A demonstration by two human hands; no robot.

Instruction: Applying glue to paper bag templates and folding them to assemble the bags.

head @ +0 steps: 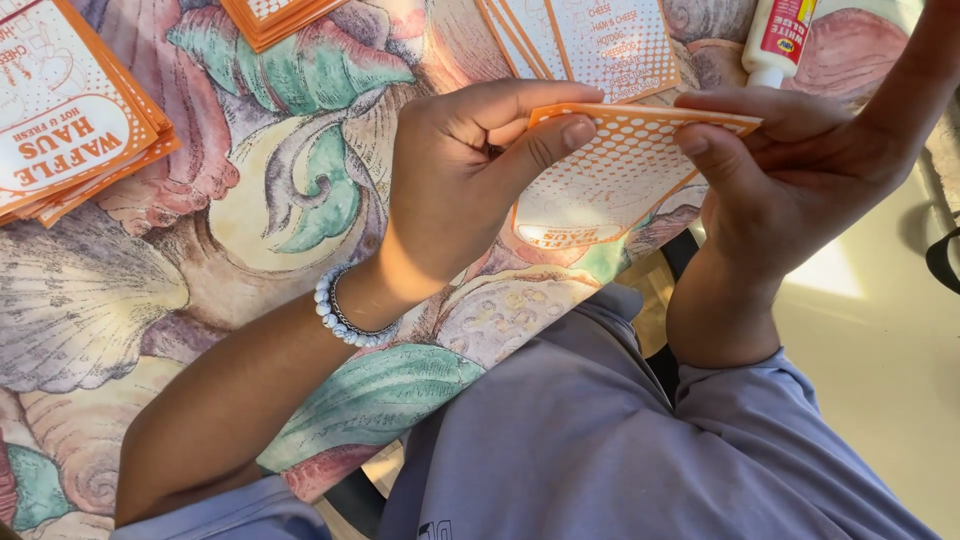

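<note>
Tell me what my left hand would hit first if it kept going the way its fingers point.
Probably the right hand: the left hand points right along the orange sheet both hold. Depth is unclear.

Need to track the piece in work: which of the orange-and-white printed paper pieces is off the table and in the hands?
The paper piece pinched between left hand and right hand. The stacks at the far left and top lie on the table.
</note>
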